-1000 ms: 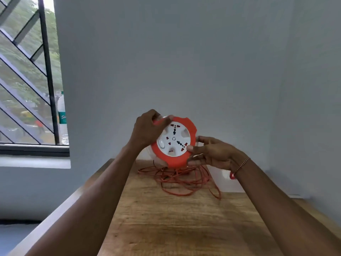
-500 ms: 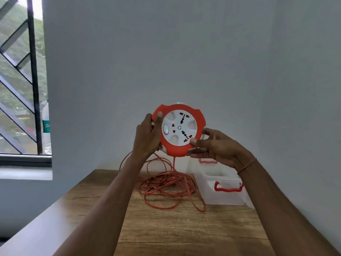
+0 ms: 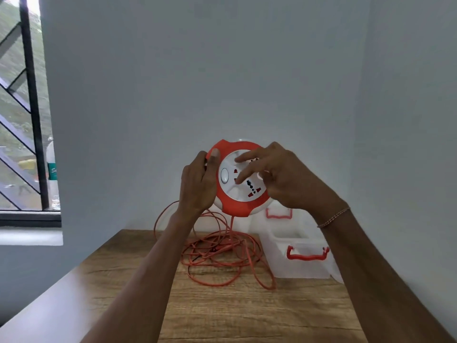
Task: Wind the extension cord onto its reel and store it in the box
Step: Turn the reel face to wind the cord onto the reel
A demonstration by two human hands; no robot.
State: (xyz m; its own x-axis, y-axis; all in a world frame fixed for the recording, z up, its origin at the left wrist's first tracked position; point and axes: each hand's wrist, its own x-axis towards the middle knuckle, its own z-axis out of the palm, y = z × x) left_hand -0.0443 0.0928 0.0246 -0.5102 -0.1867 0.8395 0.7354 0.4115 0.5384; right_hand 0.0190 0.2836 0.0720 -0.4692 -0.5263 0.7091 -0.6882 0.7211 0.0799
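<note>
I hold a round orange reel [image 3: 237,204] with a white socket face upright above the table. My left hand [image 3: 197,184] grips its left rim, thumb on the orange edge. My right hand [image 3: 279,179] lies across the white face with fingers spread and pressed on it. An orange cord [image 3: 217,256] hangs from the reel's bottom into a loose tangled heap on the wooden table [image 3: 247,313]. A clear plastic box [image 3: 301,263] with red handles stands open to the right of the heap, against the wall.
Grey walls close the table at the back and right. A barred window [image 3: 27,115] is at the left, with a bottle [image 3: 53,174] on its sill. The table's left edge runs diagonally at lower left.
The reel stayed raised. My right hand left the reel's right rim and now lies across the white face. The view shifted, showing the box more.
</note>
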